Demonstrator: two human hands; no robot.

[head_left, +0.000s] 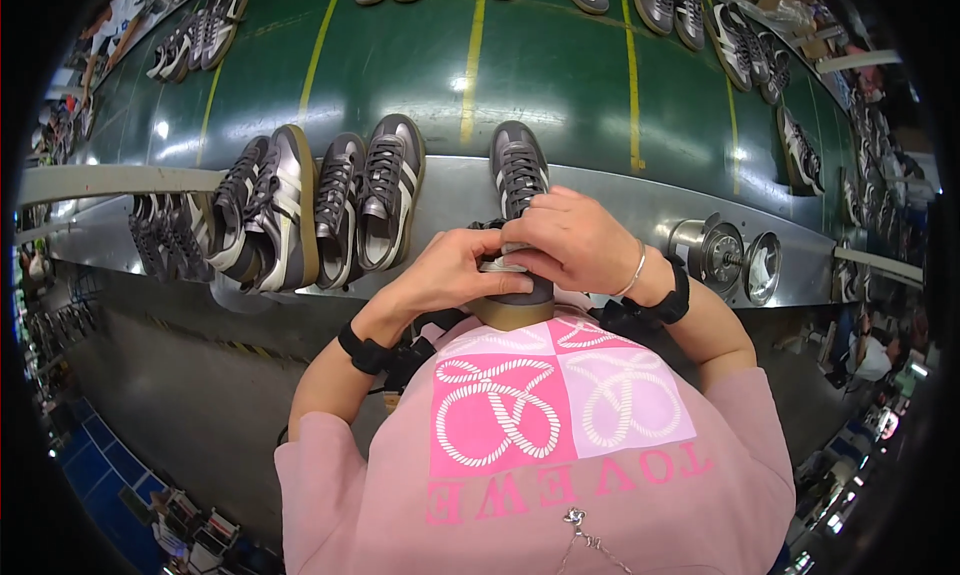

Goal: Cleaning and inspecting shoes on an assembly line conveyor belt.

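In front of my chest, both hands meet over a grey sneaker's gum-soled end (512, 313). My left hand (450, 270) is closed, its thumb and fingers pinching a pale part at the shoe's opening. From the other side my right hand (575, 240) reaches over, its fingers bent and pressed against the same spot. The fingers hide most of what they grip. Just beyond them a grey sneaker toe with dark laces (520, 165) points away from me on the metal ledge. Whether both ends belong to one shoe I cannot tell.
Several grey-and-white laced sneakers (385, 185) stand on the metal ledge (445, 200) to the left. A round metal fixture (712, 255) is at the right. Beyond runs a green belt (400, 75) with yellow lines, carrying more sneakers (800, 153). White rails (120, 182) flank the ledge.
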